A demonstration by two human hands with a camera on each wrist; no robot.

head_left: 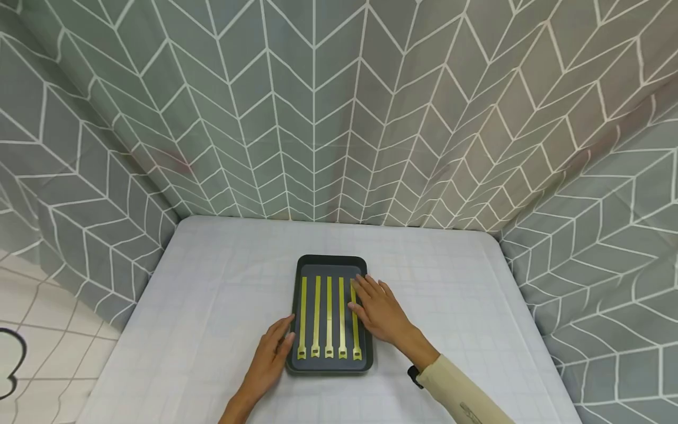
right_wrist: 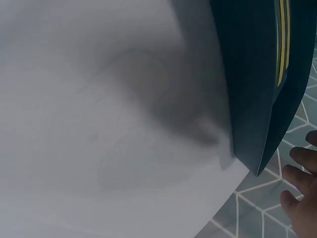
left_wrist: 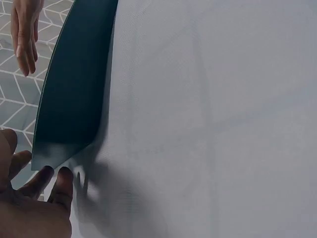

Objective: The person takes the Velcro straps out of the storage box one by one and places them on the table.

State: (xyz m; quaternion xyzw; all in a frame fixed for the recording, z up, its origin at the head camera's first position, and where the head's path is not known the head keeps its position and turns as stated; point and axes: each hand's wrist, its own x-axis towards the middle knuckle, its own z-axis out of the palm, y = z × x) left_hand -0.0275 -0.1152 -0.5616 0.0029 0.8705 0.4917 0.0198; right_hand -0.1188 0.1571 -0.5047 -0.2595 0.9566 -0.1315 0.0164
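A dark grey rectangular tray lies on the table, with several yellow slotted cable straps side by side in it, their slotted ends toward the person. At the tray's left side is my left hand, fingers extended along the rim; in the left wrist view its fingertips are right by the tray's corner. My right hand reaches over the right rim, its relaxed fingers above the rightmost strap and partly covering its upper end. In the right wrist view those fingers are spread beside the tray wall, with nothing gripped.
The table has a white cloth on it. Grey curtains with white chevron lines hang behind and at both sides. Pale tiled floor shows at the left. A dark band circles the right wrist below a beige sleeve.
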